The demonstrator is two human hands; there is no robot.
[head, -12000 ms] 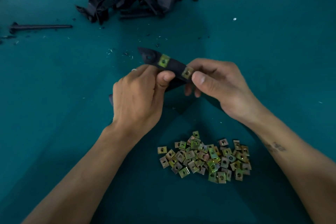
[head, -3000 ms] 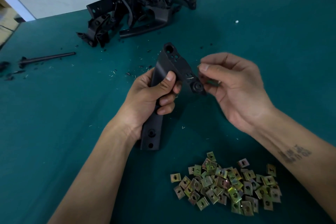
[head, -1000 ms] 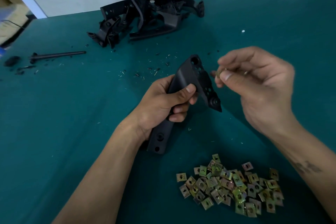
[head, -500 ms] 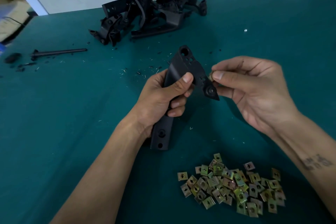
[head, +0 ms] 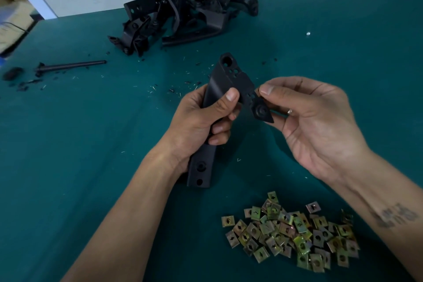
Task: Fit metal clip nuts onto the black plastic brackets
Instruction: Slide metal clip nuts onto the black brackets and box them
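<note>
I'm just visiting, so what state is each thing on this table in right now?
black bracket: held up, no clip visible on it.
left hand: grips the bracket's middle.
right hand: thumb and fingers pinch at the bracket's edge; any clip there is hidden.
clip nuts: loose heap on the cloth.
bracket pile: jumbled, untouched.
black rod: lying flat.

The left hand (head: 201, 119) grips a black plastic bracket (head: 219, 107) around its middle, thumb across the front face. The right hand (head: 318, 126) pinches the bracket's pointed right tab between thumb and fingers. A heap of clip nuts (head: 293, 233) lies on the green desk (head: 80, 144) near the person; a pile of brackets (head: 185, 14) sits at the far edge.
</note>
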